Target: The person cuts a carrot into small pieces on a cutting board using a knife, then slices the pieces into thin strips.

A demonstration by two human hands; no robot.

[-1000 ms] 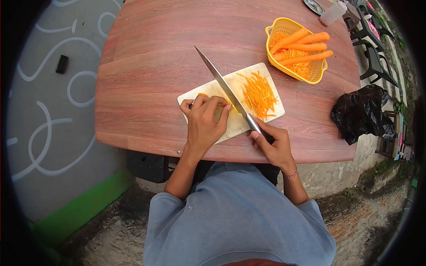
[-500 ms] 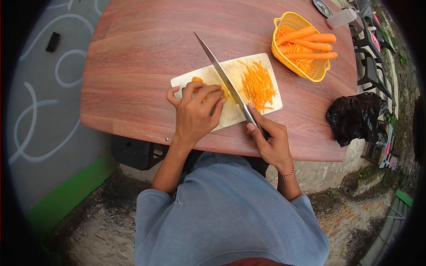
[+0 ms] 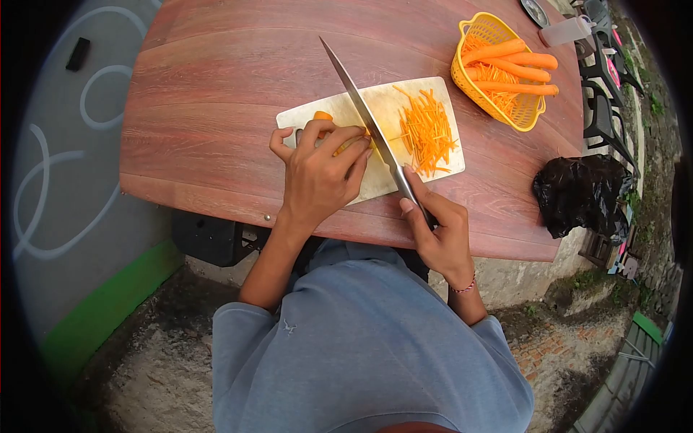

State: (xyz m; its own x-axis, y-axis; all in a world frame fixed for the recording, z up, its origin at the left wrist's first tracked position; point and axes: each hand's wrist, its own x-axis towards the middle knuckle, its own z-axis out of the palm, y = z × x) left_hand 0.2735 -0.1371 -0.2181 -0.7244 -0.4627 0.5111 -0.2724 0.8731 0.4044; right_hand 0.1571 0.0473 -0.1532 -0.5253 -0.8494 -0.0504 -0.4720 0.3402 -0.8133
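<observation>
My right hand (image 3: pixel 442 229) is closed round the handle of a large kitchen knife (image 3: pixel 370 123), whose blade slants away to the upper left across a white cutting board (image 3: pixel 375 189). Under the curled fingers of my left hand (image 3: pixel 321 167), a piece of carrot (image 3: pixel 323 115) is pressed to the board; most of it is hidden. The blade's edge is beside my left fingertips, at the cut end of the carrot. A pile of thin carrot strips (image 3: pixel 427 136) lies on the board to the right of the knife.
A yellow basket (image 3: pixel 462 76) of peeled carrots and shreds stands at the back right of the wooden table (image 3: pixel 216 108). Beyond it are a plastic squeeze bottle (image 3: pixel 565 32) and a metal dish (image 3: pixel 534 11). A black plastic bag (image 3: pixel 581 193) sits at the right edge.
The view has shifted slightly. Both hands keep their hold on the carrot and the knife, with little visible movement; the blade remains beside my left fingertips.
</observation>
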